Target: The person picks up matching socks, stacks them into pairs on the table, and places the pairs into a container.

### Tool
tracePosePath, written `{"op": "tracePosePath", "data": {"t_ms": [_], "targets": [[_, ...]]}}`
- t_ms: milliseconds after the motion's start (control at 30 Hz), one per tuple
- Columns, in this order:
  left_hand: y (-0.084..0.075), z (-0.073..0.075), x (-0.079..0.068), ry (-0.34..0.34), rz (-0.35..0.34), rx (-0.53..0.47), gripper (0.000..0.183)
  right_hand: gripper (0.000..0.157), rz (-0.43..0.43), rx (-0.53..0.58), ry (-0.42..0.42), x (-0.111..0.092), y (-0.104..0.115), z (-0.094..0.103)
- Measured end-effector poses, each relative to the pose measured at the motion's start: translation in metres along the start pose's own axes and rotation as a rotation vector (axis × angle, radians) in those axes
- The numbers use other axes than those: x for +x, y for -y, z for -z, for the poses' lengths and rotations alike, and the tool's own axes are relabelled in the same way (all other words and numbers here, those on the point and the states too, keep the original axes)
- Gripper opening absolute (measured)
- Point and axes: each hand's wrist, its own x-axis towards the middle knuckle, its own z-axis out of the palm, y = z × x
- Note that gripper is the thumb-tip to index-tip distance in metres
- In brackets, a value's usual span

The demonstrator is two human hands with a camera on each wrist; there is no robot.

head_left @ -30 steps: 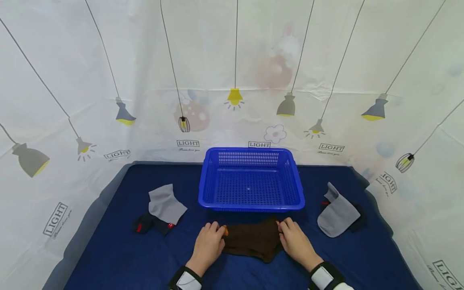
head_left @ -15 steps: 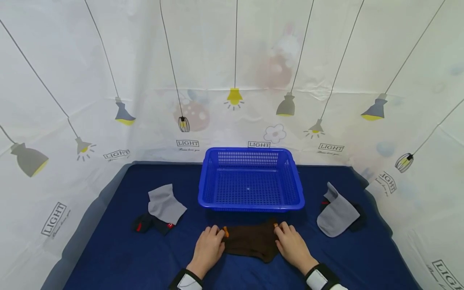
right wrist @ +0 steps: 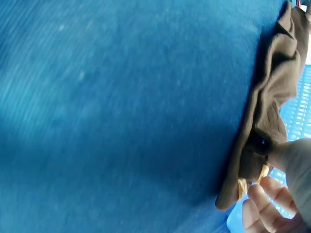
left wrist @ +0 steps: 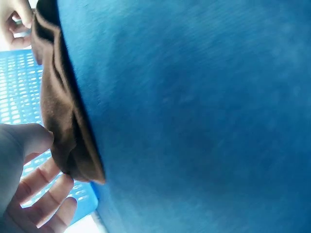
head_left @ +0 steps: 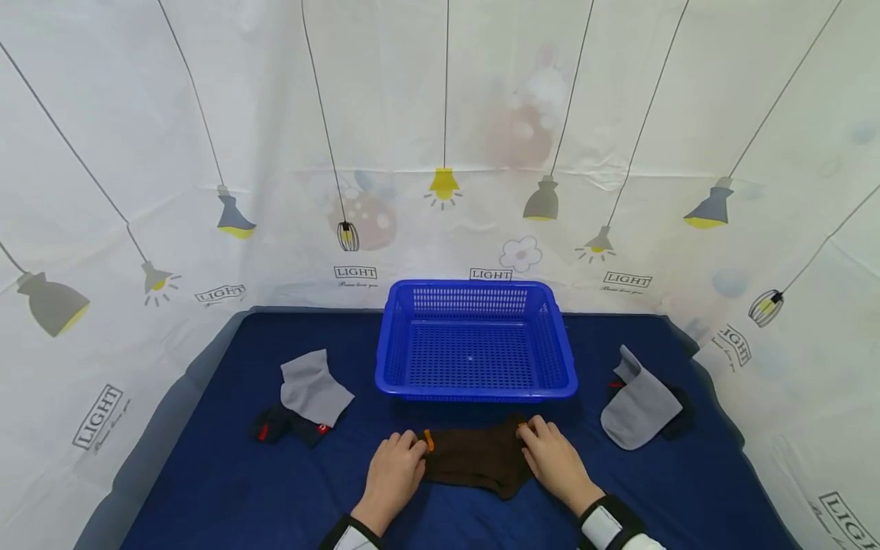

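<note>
Brown socks [head_left: 474, 458], seemingly laid one over the other, lie flat on the dark blue cloth in front of the basket. Orange patches mark both ends. My left hand [head_left: 393, 473] pinches the left end between thumb and fingers; in the left wrist view the brown fabric [left wrist: 68, 107] runs away from that grip in folds. At the upper right end my right hand [head_left: 555, 466] pinches the fabric beside an orange patch [right wrist: 263, 173], as the right wrist view shows. Whether each hand grips one layer or both, I cannot tell.
A blue plastic basket [head_left: 474, 393] stands just behind the brown socks. On the left lies a grey sock [head_left: 312, 386] over dark socks [head_left: 275, 424] with red patches. Another grey sock [head_left: 639, 409] partly covers a dark one [head_left: 682, 418] on the right. A printed curtain hangs behind.
My right hand has shifted slightly left along the socks' right end, and more of an orange patch shows at the left end. The socks have stayed nearly in place.
</note>
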Motion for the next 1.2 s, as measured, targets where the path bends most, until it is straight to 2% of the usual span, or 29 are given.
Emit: {"op": "tracePosePath", "data": {"t_ms": [333, 700, 867, 1067, 1200], "targets": [[-0.003, -0.008, -0.003, 0.079, 0.011, -0.003, 0.025, 0.036, 0.009, -0.049, 0.005, 0.001, 0.005, -0.01], [-0.002, -0.013, -0.003, 0.032, 0.001, -0.033, 0.023, 0.028, 0.106, -0.075, -0.078, -0.001, -0.001, -0.02], [0.0, -0.01, -0.003, 0.011, -0.007, -0.054, 0.023, 0.026, 0.109, -0.058, -0.1, -0.002, -0.006, -0.013], [0.002, -0.001, -0.001, 0.032, 0.008, -0.093, 0.021, 0.028, 0.115, -0.035, -0.158, -0.001, -0.011, 0.006], [0.002, 0.003, 0.001, 0.037, 0.01, -0.112, 0.02, 0.032, 0.119, -0.021, -0.157, 0.0, -0.01, 0.017]]}}
